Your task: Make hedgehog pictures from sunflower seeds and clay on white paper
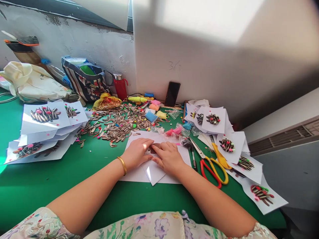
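White paper (pixel 183 157) lies at the middle of the green table, with a smaller white sheet (pixel 154 174) on it. My left hand (pixel 137 152), below a gold bangle, and my right hand (pixel 169 157) meet over the sheets. Between their fingertips shows a brown flat shape (pixel 156 148), mostly covered by the fingers. Both hands have their fingers bent and pressed down on this piece. Just beyond them spreads a pile of striped sunflower seeds (pixel 119 127). A black pen (pixel 193 159) rests right of my right hand.
Scissors with red and yellow handles (pixel 211 169) lie at the right. Seed-decorated cards are stacked at left (pixel 58 131) and right (pixel 236 137). A phone (pixel 172 94) leans on the wall. Behind the seeds stand a red bottle (pixel 120 87) and a striped bag (pixel 87 81).
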The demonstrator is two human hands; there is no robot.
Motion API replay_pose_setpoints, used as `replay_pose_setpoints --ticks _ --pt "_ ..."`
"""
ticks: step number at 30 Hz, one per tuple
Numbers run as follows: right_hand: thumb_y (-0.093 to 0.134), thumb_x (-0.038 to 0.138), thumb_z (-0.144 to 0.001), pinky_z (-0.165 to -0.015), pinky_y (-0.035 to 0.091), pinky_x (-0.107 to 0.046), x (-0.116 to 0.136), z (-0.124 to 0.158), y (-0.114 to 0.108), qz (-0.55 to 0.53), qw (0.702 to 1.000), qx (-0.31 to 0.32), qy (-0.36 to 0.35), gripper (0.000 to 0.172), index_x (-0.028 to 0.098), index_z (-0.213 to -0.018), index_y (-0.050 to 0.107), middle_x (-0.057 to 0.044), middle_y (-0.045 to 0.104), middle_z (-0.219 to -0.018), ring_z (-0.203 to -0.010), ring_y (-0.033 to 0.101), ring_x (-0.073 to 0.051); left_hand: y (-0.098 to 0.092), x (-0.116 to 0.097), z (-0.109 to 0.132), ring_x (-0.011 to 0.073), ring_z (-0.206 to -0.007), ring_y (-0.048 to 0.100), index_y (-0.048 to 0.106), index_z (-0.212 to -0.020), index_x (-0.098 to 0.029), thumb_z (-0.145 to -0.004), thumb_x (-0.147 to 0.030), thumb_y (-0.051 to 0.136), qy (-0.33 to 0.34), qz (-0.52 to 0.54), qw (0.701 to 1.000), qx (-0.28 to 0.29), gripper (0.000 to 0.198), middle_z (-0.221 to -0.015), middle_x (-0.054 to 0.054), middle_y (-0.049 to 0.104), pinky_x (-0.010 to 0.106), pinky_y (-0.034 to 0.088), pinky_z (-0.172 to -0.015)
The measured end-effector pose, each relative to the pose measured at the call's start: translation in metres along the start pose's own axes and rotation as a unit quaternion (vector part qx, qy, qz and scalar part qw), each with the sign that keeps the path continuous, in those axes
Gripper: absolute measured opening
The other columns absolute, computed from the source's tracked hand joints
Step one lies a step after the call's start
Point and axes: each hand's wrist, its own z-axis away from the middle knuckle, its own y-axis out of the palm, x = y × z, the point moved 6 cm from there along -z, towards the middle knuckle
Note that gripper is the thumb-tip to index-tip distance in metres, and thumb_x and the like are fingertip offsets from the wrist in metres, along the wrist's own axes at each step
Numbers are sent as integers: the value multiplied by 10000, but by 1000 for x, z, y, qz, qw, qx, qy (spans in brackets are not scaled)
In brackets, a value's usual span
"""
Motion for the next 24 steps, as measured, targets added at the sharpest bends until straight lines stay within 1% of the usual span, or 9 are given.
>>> replay_pose_setpoints --ticks 5,11,14,18,24 --pt "430 528 -968 -854 275 -386 0 -2 0 -1 1000 6 -1 447 259 -1302 558 -95 588 -1145 -1022 456 -258 0 0 -1 299 -1169 563 554 -1273 -196 -773 -322 748 1 -4 1000 -1 551 -1275 112 624 457 442 -1011" --pt "398 565 -969 -848 273 -383 -2 -4 1 -2 1000 -1 4 492 249 -1313 552 -95 593 -1088 -995 455 -258 1 0 -1 301 -1177 557 552 -1277 -187 -766 -365 762 3 -7 1000 -4 581 -1279 116 622 458 441 -1016" --pt "399 565 -968 -844 267 -390 0 -5 1 1 1000 -6 -1 480 256 -1295 567 -94 590 -1107 -1000 449 -262 1 1 0 296 -1174 556 551 -1277 -183 -766 -360 764 0 -8 1000 -2 581 -1279 111 623 453 443 -1017" --pt "434 538 -964 -854 263 -391 2 -4 1 -1 1000 -11 -12 459 277 -1325 546 -90 574 -1163 -1016 441 -259 1 0 0 295 -1172 558 558 -1265 -172 -765 -340 767 1 -11 1000 -2 567 -1279 114 624 455 447 -1013" --pt "431 543 -963 -834 265 -385 -8 -4 1 12 1000 -11 21 479 278 -1347 541 -90 565 -1055 -980 441 -257 -1 -2 -1 294 -1171 567 576 -1231 -183 -768 -392 763 12 -2 1000 -10 541 -1277 118 626 447 457 -1001"
